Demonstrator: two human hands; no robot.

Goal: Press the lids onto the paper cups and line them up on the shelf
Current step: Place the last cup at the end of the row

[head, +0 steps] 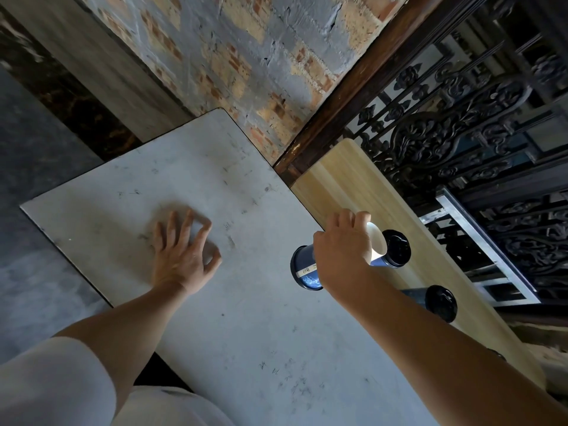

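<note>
One blue paper cup with a black lid, held round its middle by the right grip, at the edge of the pale wooden shelf. Left grip open, flat on the grey tabletop. Set down upright, in line with the other black-lidded cup.

Left grip palm-down, fingers spread (arm outstretched); right grip curled, knuckles up.

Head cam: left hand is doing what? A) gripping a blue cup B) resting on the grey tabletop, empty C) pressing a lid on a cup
B: the left hand rests, fingers spread, on the scuffed grey tabletop holding nothing; the right hand grips the black-lidded blue paper cup.
</note>
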